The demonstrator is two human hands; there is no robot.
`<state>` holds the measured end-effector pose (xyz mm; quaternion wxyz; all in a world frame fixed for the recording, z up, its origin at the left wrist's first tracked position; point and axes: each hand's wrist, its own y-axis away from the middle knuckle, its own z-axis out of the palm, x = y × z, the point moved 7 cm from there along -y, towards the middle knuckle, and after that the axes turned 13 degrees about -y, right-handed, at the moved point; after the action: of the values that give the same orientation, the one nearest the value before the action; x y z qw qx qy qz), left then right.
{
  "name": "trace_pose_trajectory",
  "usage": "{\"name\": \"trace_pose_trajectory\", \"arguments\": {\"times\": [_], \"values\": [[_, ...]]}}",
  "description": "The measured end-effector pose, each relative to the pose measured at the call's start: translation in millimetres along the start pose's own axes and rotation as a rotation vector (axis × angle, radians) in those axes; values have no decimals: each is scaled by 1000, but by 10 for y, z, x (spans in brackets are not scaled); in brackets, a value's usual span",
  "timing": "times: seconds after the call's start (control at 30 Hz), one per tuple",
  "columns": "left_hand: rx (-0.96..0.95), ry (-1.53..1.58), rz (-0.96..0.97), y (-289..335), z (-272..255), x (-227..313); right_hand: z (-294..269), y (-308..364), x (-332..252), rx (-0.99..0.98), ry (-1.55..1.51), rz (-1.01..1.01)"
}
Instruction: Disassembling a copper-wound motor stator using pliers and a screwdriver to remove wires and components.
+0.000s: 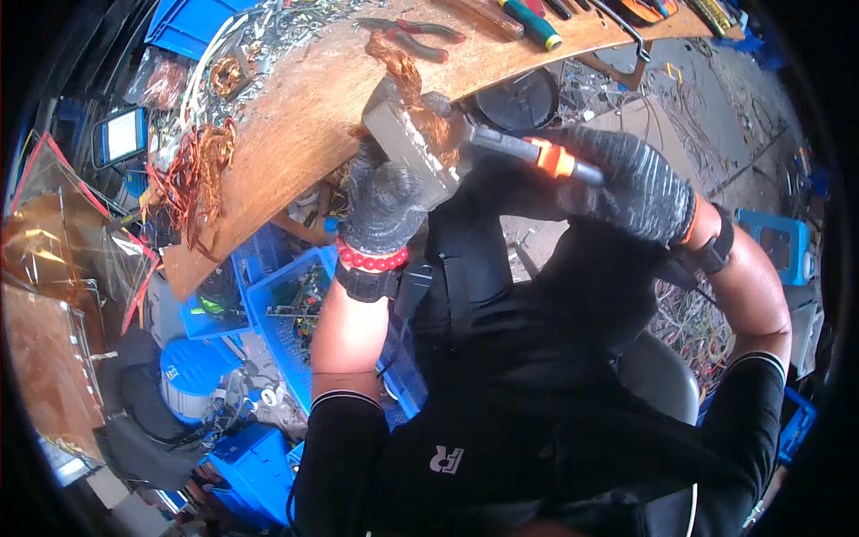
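My left hand [386,201], in a grey-black work glove, is closed round a grey metal core [412,152] with copper windings. A bundle of copper wire [398,67] sticks out of its far end, over the bench edge. Copper also shows on its right side. In my right hand [631,183], gloved likewise, is a hammer [528,152] with a grey and orange handle. The hammer's head end is blurred and lies against or very close to the core's right side; contact I cannot tell. My fingers partly hide the core's lower end.
On the wooden bench [286,134] lie pliers [413,36], a green-handled tool [532,22] and a pile of copper wire [210,166]. Blue crates [295,286] with scrap stand below left. Cables litter the floor at right, near a blue plastic case [778,242].
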<state>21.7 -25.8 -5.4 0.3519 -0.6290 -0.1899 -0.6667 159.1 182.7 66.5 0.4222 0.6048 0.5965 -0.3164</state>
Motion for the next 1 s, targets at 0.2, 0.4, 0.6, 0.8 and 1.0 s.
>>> {"name": "trace_pose_trajectory", "arguments": {"times": [0.2,0.4,0.6,0.8,1.0], "values": [[119,-42,-60,-34,-13,324,66,19,54,-8,37,24],[132,-370,131,-142,-59,505,55,-14,-16,-19,99,34],[227,-326,197,-180,-59,561,20,-155,-129,-13,34,-48],[471,20,216,-68,-287,292,186,-152,-147,77,-152,-41],[388,383,136,-72,-330,-211,650,-155,-99,-96,-636,73]]}}
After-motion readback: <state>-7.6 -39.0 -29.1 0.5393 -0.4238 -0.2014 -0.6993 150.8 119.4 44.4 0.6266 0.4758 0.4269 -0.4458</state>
